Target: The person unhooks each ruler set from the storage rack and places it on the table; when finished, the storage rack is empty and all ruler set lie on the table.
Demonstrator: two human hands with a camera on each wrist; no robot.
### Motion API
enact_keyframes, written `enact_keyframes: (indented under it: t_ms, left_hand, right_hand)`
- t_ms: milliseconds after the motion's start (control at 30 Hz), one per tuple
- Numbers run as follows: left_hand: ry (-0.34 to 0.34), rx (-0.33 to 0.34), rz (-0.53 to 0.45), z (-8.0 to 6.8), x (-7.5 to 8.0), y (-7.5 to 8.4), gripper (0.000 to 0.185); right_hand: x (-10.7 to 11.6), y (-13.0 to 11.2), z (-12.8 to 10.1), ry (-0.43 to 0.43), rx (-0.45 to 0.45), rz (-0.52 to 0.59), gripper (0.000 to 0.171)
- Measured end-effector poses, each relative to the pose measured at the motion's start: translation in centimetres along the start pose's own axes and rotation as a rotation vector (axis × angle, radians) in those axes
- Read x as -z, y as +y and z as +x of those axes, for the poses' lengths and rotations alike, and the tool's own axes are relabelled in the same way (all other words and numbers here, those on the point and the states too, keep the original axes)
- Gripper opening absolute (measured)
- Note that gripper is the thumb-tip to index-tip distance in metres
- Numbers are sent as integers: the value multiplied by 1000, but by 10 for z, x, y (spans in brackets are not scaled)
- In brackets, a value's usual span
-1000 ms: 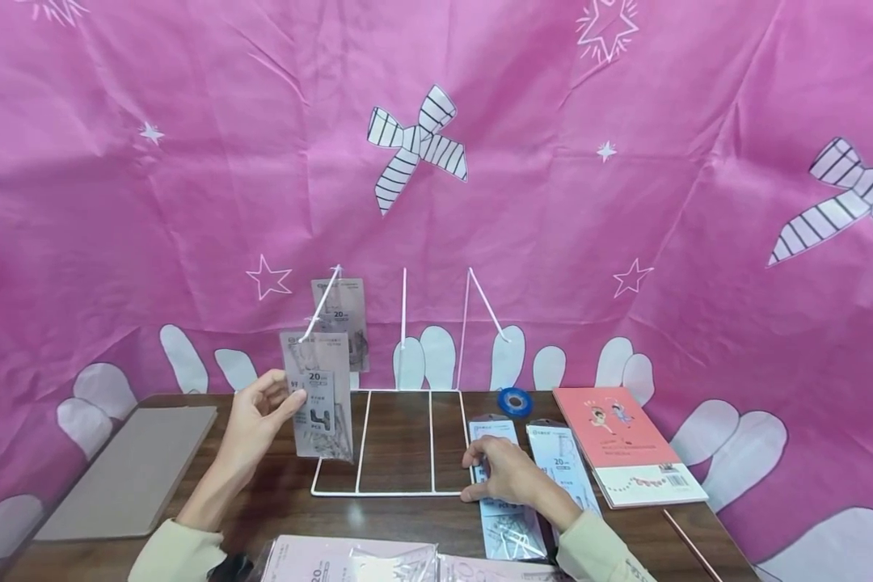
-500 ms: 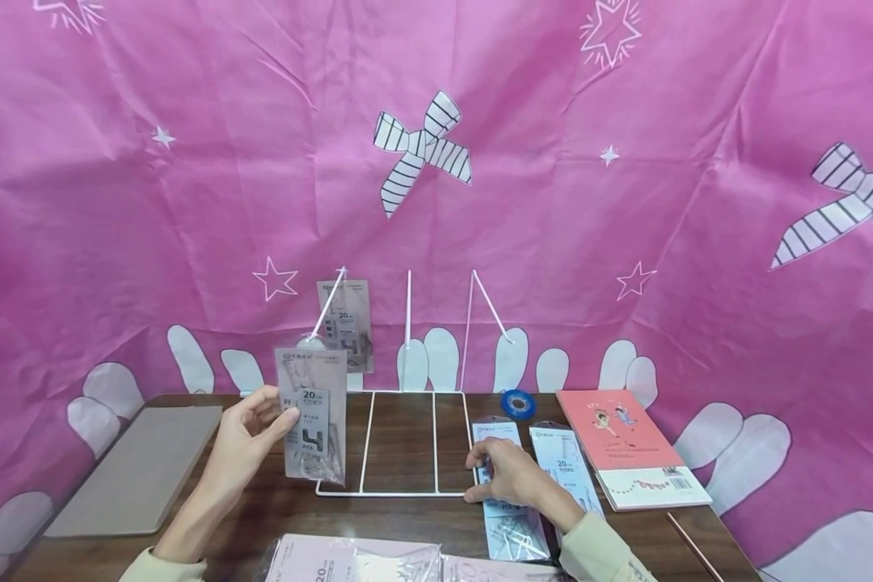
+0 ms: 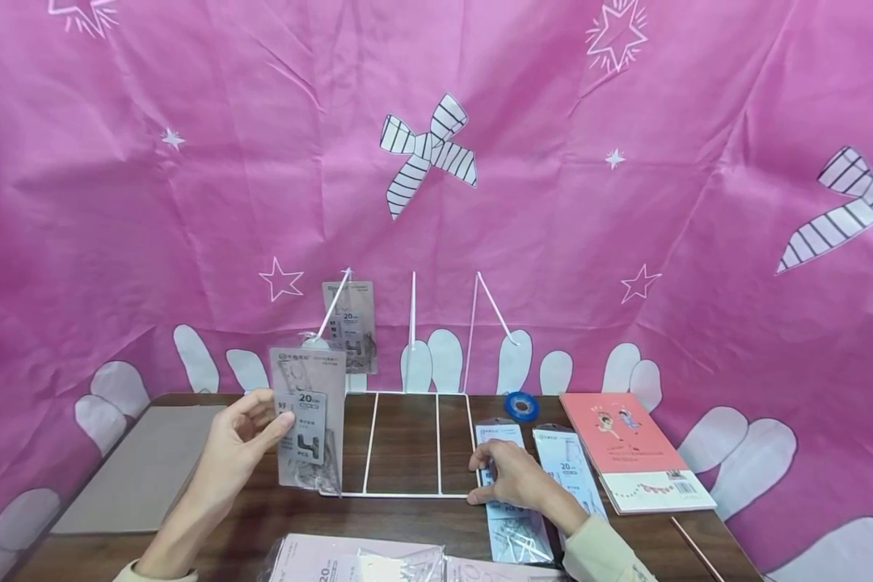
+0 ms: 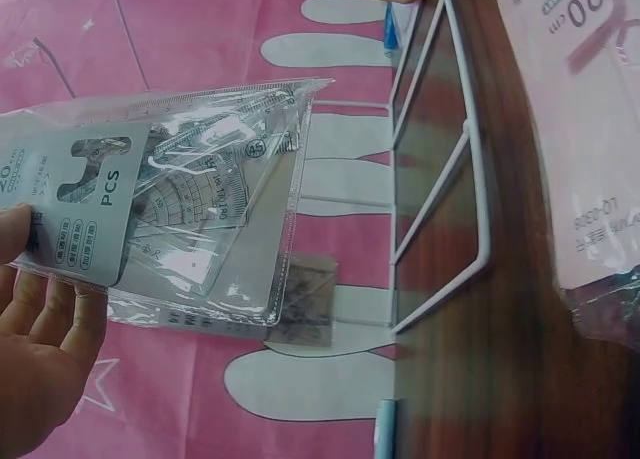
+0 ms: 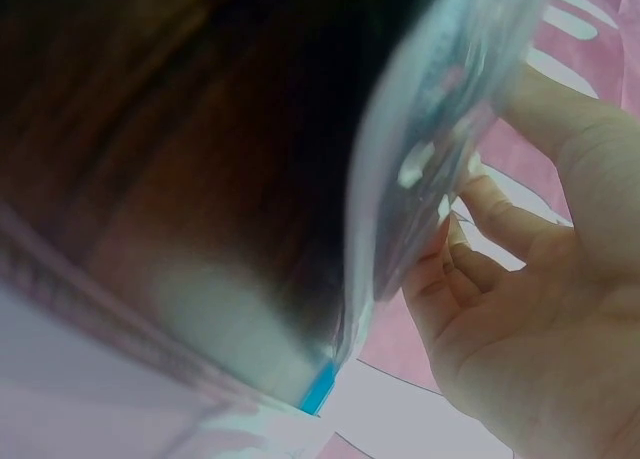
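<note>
My left hand (image 3: 236,444) pinches a grey ruler set packet (image 3: 309,420), marked 20 cm and 4 PCS, between thumb and fingers. The packet hangs upright just in front of the left arm of a white wire rack (image 3: 439,444). In the left wrist view, clear rulers and a protractor show through the sleeve of the packet (image 4: 200,199). A second grey packet (image 3: 349,323) hangs on that arm, farther back. On the right, my right hand (image 3: 512,477) holds a blue ruler set packet (image 3: 518,537) by its side, covering its middle. The right wrist view shows the fingers (image 5: 500,219) against clear plastic.
Another blue packet (image 3: 563,465) lies beside the right wrist, left of a red and white book (image 3: 618,436). Pink packets (image 3: 356,554) lie at the front edge. A blue tape roll (image 3: 521,406), a grey-brown board (image 3: 131,469) and a pencil (image 3: 694,546) also lie on the table.
The grey packet in my left hand has come down and toward me, away from the rack arm's tip. My right hand stays on the blue packet. The head view has shifted slightly.
</note>
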State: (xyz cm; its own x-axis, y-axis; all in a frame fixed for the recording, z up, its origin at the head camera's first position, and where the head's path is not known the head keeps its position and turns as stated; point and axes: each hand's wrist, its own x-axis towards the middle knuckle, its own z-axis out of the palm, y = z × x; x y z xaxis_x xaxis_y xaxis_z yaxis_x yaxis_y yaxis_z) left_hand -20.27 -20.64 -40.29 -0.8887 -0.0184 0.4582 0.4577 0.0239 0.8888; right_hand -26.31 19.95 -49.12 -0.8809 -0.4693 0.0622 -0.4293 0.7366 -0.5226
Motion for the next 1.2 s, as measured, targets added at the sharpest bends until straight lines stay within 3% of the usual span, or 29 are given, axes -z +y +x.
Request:
enact_keyframes:
  t_ms: [133, 300, 467, 667, 767, 900, 1033, 1200]
  left_hand:
    - [38, -14, 7, -2, 6, 4, 21]
    - [57, 5, 24, -4, 31, 0, 19]
    - [40, 106, 69, -9, 67, -19, 23]
    - [-1, 263, 14, -12, 107, -47, 37]
    - [-21, 345, 62, -10, 122, -58, 37]
    - [-51, 444, 190, -7, 134, -70, 26]
    - [-91, 509, 322, -8, 137, -80, 46]
    - [-86, 513, 395, -9, 132, -88, 67]
  right_hand:
    - [0, 1, 0, 0, -2, -4, 41]
    - [1, 2, 0, 6, 13, 1, 41]
    - [1, 2, 1, 8, 25, 0, 41]
    - [0, 2, 0, 11, 19, 2, 42]
    - [0, 4, 1, 10, 15, 8, 41]
    - [-2, 6, 2, 4, 9, 12, 41]
    - [-3, 5, 2, -2, 1, 13, 41]
    - [0, 1, 1, 3, -8, 18, 41]
